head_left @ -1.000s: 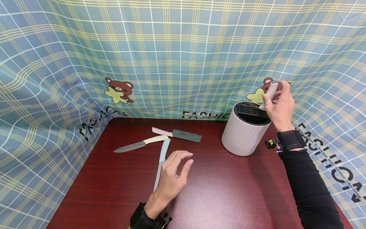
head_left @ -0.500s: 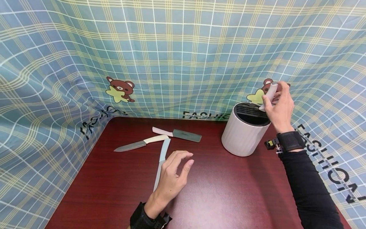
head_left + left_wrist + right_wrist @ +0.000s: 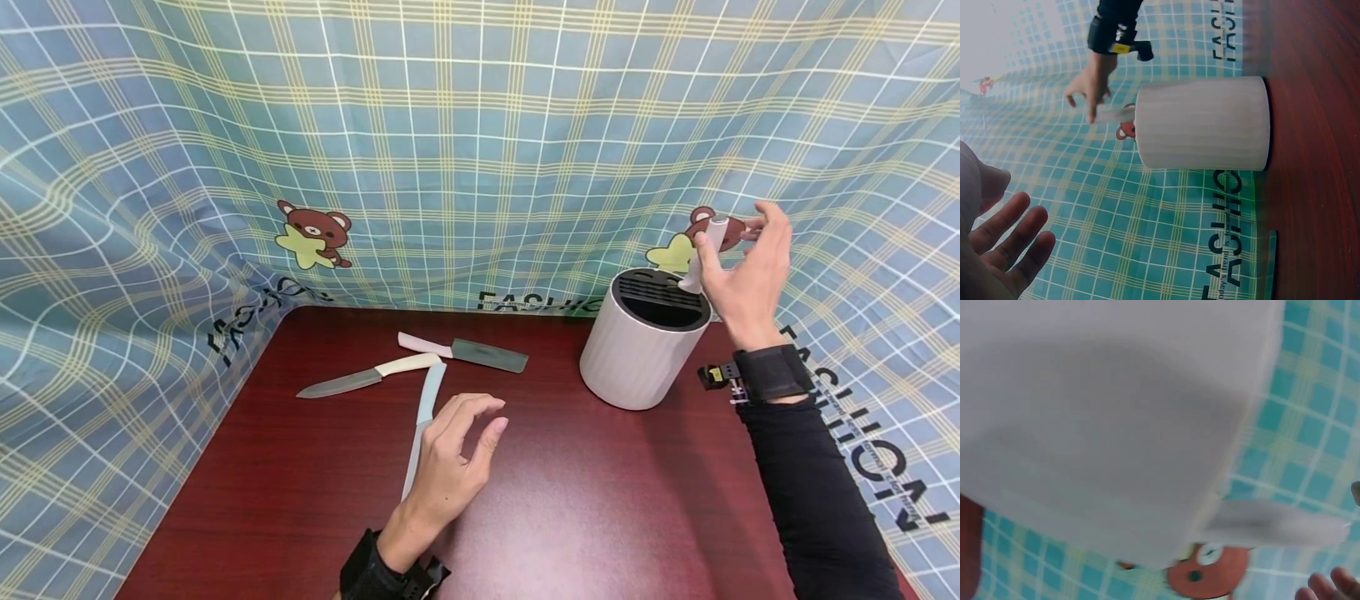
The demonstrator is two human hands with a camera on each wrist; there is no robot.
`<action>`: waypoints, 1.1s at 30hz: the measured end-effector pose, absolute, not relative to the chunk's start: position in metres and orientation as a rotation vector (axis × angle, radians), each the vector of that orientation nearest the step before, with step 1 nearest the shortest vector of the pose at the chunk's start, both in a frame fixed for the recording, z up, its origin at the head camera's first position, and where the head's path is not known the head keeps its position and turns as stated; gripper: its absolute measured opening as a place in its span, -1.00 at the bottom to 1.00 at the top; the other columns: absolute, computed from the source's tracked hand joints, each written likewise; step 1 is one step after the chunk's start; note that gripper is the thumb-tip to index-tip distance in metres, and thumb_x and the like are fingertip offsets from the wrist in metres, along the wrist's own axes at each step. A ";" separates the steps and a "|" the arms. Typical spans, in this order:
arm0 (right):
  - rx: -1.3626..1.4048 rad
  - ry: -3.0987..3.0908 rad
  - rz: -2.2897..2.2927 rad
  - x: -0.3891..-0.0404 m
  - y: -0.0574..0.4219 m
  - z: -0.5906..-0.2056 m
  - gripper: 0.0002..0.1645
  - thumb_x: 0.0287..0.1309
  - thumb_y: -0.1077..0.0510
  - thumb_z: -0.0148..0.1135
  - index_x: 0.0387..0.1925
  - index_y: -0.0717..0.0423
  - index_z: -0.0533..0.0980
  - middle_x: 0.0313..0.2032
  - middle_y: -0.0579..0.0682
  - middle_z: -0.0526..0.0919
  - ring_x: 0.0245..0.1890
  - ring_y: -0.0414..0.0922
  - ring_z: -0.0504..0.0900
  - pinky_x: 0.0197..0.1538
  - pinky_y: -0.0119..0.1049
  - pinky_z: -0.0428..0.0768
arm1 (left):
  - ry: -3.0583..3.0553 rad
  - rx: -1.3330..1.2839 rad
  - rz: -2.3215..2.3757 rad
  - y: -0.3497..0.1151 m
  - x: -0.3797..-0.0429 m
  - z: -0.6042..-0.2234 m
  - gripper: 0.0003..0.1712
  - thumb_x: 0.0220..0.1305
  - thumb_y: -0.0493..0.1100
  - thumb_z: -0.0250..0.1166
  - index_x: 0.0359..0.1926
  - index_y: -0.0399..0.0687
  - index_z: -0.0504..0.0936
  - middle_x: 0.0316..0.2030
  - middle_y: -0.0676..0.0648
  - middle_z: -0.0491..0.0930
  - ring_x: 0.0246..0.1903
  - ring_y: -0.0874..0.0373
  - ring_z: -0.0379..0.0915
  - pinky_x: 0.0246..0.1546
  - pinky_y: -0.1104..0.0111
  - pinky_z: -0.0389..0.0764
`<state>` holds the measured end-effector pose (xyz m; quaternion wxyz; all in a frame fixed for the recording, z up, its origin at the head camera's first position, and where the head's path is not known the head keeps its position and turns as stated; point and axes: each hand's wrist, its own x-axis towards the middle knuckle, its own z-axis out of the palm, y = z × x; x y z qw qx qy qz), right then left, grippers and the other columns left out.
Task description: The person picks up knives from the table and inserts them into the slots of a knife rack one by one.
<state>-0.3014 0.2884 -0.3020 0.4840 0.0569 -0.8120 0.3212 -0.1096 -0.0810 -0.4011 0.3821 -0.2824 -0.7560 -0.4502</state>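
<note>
A pale handle (image 3: pixel 713 242) stands tilted out of the black slotted top of a white ribbed knife holder (image 3: pixel 636 358); whatever is below it is hidden inside. Beside it my right hand (image 3: pixel 750 283) has its fingers spread off the handle, the thumb close to it. In the right wrist view a gap separates the fingertips from the handle (image 3: pixel 1279 524). My left hand (image 3: pixel 453 458) hovers with loosely curved fingers and holds nothing. It partly covers the blade of a knife with a light blue handle (image 3: pixel 431 392).
Left of the holder, a cleaver with a pale pink handle (image 3: pixel 487 355) and a knife with a cream handle (image 3: pixel 345 383) lie on the dark red table (image 3: pixel 570 500). Checked cloth (image 3: pixel 480 150) hangs around the back and sides.
My right hand has let go of the pale handle and shifted right, its fingers opening. The handle stays in the holder. The left hand has hardly moved.
</note>
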 end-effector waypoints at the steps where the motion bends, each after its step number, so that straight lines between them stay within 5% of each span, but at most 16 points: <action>1: 0.150 -1.957 0.786 -0.299 0.285 -0.299 -0.20 0.18 -0.04 0.41 0.38 -0.02 0.29 0.05 0.21 0.48 0.07 0.19 0.51 0.03 -0.28 0.32 | -1.928 -0.722 -1.151 -0.081 -0.110 -0.401 -0.75 0.26 -0.35 0.35 -0.03 -0.14 0.66 -0.19 -0.07 0.69 -0.16 0.14 0.64 -0.10 0.37 0.65; 11: 0.330 -1.761 0.804 -0.254 0.231 -0.273 -0.24 0.09 -0.16 0.41 0.24 0.14 0.48 0.04 0.35 0.52 0.03 0.17 0.43 0.18 -0.24 0.31 | -1.928 -0.731 -1.168 -0.077 -0.110 -0.403 -0.73 0.27 -0.34 0.35 -0.01 -0.15 0.65 -0.19 -0.08 0.69 -0.17 0.15 0.64 -0.16 0.30 0.68; 19: 0.508 -1.635 0.881 -0.218 0.191 -0.261 -0.29 0.11 -0.17 0.40 0.10 0.28 0.51 -0.13 0.38 0.56 -0.03 0.26 0.46 0.18 -0.24 0.34 | -1.923 -0.727 -1.160 -0.074 -0.111 -0.402 -0.76 0.27 -0.34 0.35 -0.04 -0.15 0.66 -0.20 -0.05 0.70 -0.17 0.16 0.65 -0.05 0.48 0.61; 26: 0.602 -1.647 0.908 -0.198 0.173 -0.263 -0.28 0.10 -0.14 0.44 0.08 0.32 0.52 0.04 0.39 0.57 0.19 0.23 0.49 0.35 -0.08 0.39 | -1.921 -0.719 -1.165 -0.073 -0.112 -0.402 -0.76 0.26 -0.34 0.36 -0.05 -0.12 0.66 -0.21 -0.04 0.70 -0.17 0.15 0.64 -0.08 0.42 0.62; 33: 0.662 -1.662 0.903 -0.184 0.163 -0.270 -0.27 0.16 -0.22 0.40 0.05 0.33 0.53 0.04 0.40 0.57 0.17 0.27 0.49 0.35 -0.06 0.39 | -1.920 -0.723 -1.180 -0.071 -0.112 -0.404 -0.79 0.26 -0.35 0.35 -0.09 -0.13 0.64 -0.22 -0.04 0.69 -0.18 0.15 0.63 -0.13 0.33 0.64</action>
